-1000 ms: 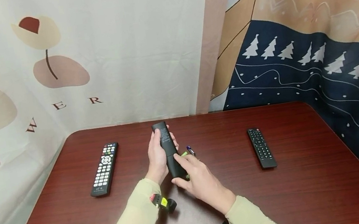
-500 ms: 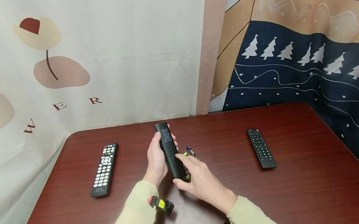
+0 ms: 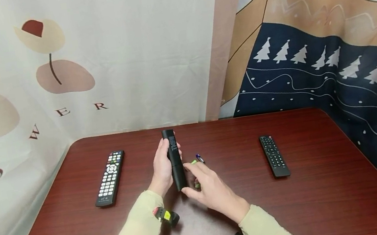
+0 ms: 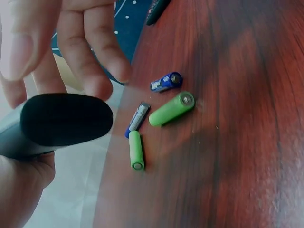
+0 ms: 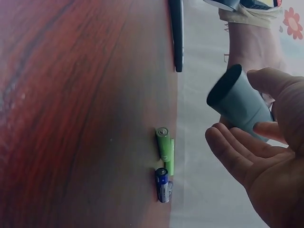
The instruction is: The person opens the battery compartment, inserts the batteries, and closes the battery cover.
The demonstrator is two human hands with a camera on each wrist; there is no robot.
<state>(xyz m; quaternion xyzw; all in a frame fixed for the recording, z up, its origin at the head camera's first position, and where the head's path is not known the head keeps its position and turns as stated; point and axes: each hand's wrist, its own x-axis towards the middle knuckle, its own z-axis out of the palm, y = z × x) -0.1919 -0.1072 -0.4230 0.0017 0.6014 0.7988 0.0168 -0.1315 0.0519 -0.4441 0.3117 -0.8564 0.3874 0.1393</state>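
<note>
Black, probably light and stiff, the remote (image 3: 176,164) suits holding by its sides: left hand (image 3: 162,167) grips, right hand (image 3: 214,189) spreads loosely alongside.

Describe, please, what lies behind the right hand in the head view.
Parts of a blue cylindrical battery and green cylindrical batteries show past the right hand, which covers the rest; the left wrist view shows four altogether.

From my station, head view: tabletop (image 3: 324,194) looks like smooth, grained wood, glossy toward 6 o'clock. Held remote (image 3: 174,160): smooth black plastic, fairly matt. I log plastic also for 8 o'clock remote (image 3: 110,178) and 4 o'clock remote (image 3: 274,156). Creased cloth: pale curtain (image 3: 139,56) at 11, printed curtain (image 3: 325,26) at 2. Left wrist view: green battery (image 4: 171,110), smooth wrapper, metal end.
</note>
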